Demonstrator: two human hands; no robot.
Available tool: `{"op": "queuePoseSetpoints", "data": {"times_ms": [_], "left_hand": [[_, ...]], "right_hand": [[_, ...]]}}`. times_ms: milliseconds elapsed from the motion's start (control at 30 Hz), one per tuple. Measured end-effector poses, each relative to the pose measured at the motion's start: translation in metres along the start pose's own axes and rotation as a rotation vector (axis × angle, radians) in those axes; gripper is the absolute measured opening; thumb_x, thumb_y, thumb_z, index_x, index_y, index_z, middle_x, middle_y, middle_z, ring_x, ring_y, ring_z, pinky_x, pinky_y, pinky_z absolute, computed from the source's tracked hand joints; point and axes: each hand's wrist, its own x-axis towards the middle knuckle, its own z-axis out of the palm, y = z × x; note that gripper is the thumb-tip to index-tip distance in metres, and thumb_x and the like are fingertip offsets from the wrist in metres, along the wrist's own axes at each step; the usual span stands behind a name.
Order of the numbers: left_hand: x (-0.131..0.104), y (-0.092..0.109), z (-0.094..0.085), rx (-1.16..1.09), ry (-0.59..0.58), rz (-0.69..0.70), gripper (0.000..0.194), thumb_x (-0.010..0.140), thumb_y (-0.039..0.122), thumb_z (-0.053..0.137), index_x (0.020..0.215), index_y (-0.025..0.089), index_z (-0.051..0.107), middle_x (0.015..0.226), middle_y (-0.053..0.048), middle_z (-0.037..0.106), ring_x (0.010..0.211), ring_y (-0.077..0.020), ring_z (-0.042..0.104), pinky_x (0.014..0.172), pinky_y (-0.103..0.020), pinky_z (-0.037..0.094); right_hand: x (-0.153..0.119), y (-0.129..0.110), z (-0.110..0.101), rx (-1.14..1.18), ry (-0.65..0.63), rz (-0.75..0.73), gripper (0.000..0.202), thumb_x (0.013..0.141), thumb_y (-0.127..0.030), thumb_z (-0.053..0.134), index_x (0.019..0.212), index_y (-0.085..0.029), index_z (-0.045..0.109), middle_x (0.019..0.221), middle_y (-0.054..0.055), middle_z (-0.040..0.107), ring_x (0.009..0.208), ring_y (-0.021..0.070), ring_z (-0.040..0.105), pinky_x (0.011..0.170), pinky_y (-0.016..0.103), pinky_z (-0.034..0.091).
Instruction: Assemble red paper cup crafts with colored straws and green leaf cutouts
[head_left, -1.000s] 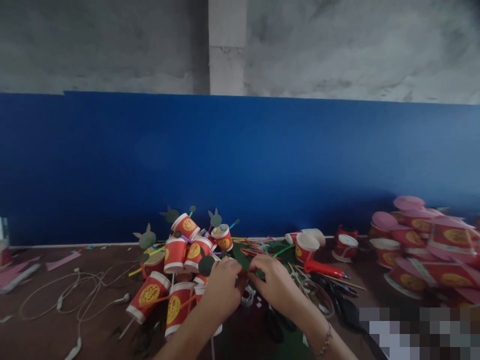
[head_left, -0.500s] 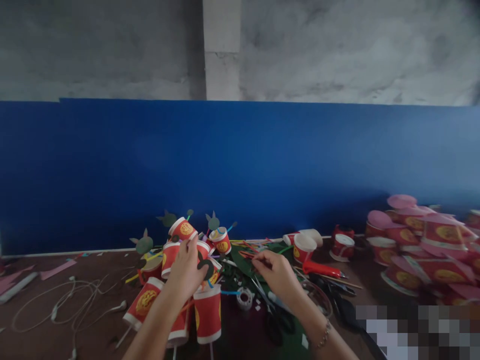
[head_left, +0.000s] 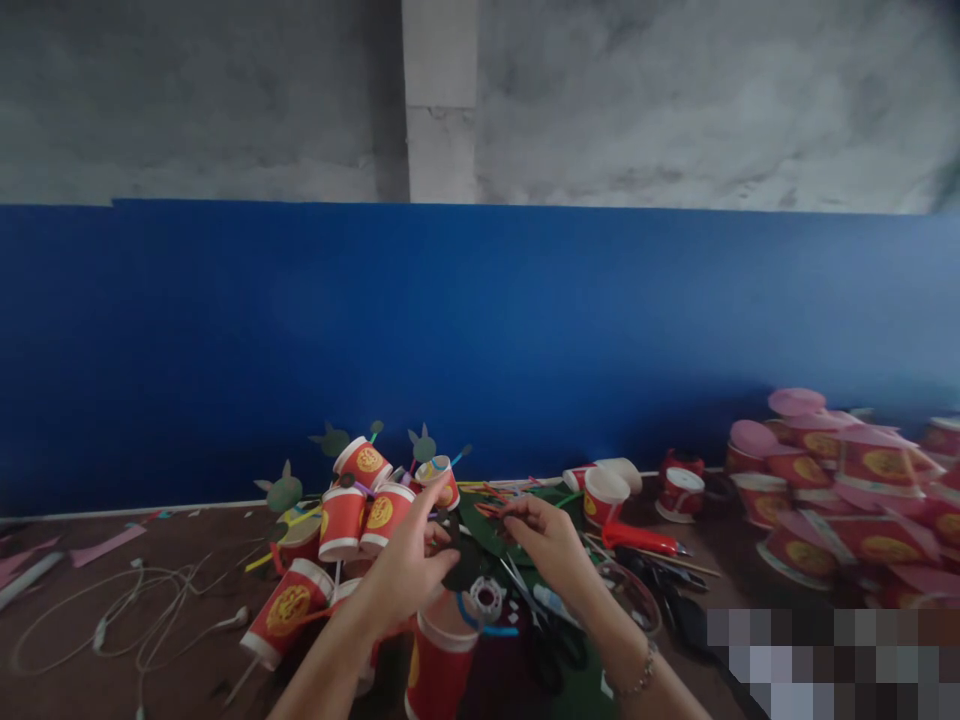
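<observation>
Standing or hanging just below the left hand point(head_left: 409, 565), at six o'clock from its thumb, was a red paper cup point(head_left: 442, 672), rim upward; its base ran past the lower picture edge, so whether it touched the table point(head_left: 67, 610) could not be told. A blue straw point(head_left: 496, 630) stuck out from near its rim toward three o'clock. A dark green paper piece point(head_left: 465, 562) sat right by the thumb tip, above the rim. That thumb stood apart from the raised forefinger while the other fingers curled; whether they gripped the green piece could not be told. The right hand point(head_left: 551, 545) kept its fingertips narrow and bunched, pointing to ten o'clock beside green paper point(head_left: 480, 528); whether they pinched anything was too small to tell.

Between the hands lay a tape roll point(head_left: 486, 598), at four o'clock from the left thumb, with scissors point(head_left: 555, 655) beyond it. A strip of dark tabletop showed between cup and scissors, the closest open room. Decorated cups point(head_left: 342, 525) crowded the left hand from nine to twelve o'clock. A red-handled tool point(head_left: 645, 540) bounded the right hand at three o'clock. At twelve, the far table edge met a blue partition point(head_left: 450, 340).
</observation>
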Motion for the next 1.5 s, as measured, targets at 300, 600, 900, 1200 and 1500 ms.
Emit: {"op": "queuePoseSetpoints", "data": {"times_ms": [300, 600, 900, 1200, 1500], "left_hand": [[-0.001, -0.002, 0.024, -0.139, 0.02, -0.062, 0.077, 0.066, 0.004, 0.053, 0.137, 0.027, 0.033, 0.128, -0.008, 0.046, 0.074, -0.0086, 0.058, 0.067, -0.026, 0.054], [0.0, -0.003, 0.026, -0.183, 0.047, -0.092, 0.075, 0.063, 0.003, 0.054, 0.133, 0.025, 0.038, 0.124, -0.008, 0.046, 0.068, -0.0063, 0.056, 0.063, -0.023, 0.052], [0.004, -0.008, 0.027, -0.155, 0.084, -0.104, 0.071, 0.06, 0.001, 0.054, 0.128, 0.021, 0.041, 0.117, -0.007, 0.049, 0.064, -0.0056, 0.055, 0.062, -0.023, 0.049], [0.007, -0.014, 0.027, -0.276, 0.063, -0.134, 0.07, 0.057, 0.005, 0.058, 0.123, 0.02, 0.042, 0.113, -0.007, 0.048, 0.067, -0.0075, 0.055, 0.062, -0.024, 0.047], [0.008, -0.017, 0.027, -0.342, 0.067, -0.18, 0.069, 0.055, 0.009, 0.064, 0.121, 0.02, 0.048, 0.11, -0.006, 0.05, 0.064, -0.0068, 0.051, 0.059, -0.023, 0.042]], "right_hand": [[-0.006, -0.004, 0.006, 0.036, -0.048, -0.003, 0.015, 0.068, -0.027, 0.057, 0.076, -0.016, 0.062, 0.063, 0.001, 0.065, 0.059, 0.0164, 0.062, 0.058, 0.027, 0.048], [-0.006, -0.004, 0.007, -0.027, -0.084, 0.015, 0.015, 0.067, -0.024, 0.054, 0.074, -0.015, 0.064, 0.061, 0.001, 0.063, 0.058, 0.0158, 0.06, 0.055, 0.025, 0.046], [-0.007, -0.002, 0.008, -0.053, -0.106, 0.008, 0.014, 0.069, -0.023, 0.054, 0.075, -0.016, 0.065, 0.062, 0.001, 0.063, 0.058, 0.0154, 0.06, 0.055, 0.025, 0.045], [-0.007, -0.004, 0.007, -0.062, -0.107, -0.008, 0.013, 0.068, -0.021, 0.055, 0.074, -0.015, 0.064, 0.061, -0.001, 0.061, 0.056, 0.0133, 0.057, 0.052, 0.023, 0.042], [-0.005, -0.001, 0.008, 0.006, -0.105, 0.018, 0.011, 0.066, -0.021, 0.055, 0.072, -0.017, 0.063, 0.058, -0.001, 0.062, 0.055, 0.0138, 0.057, 0.051, 0.023, 0.041]]}}
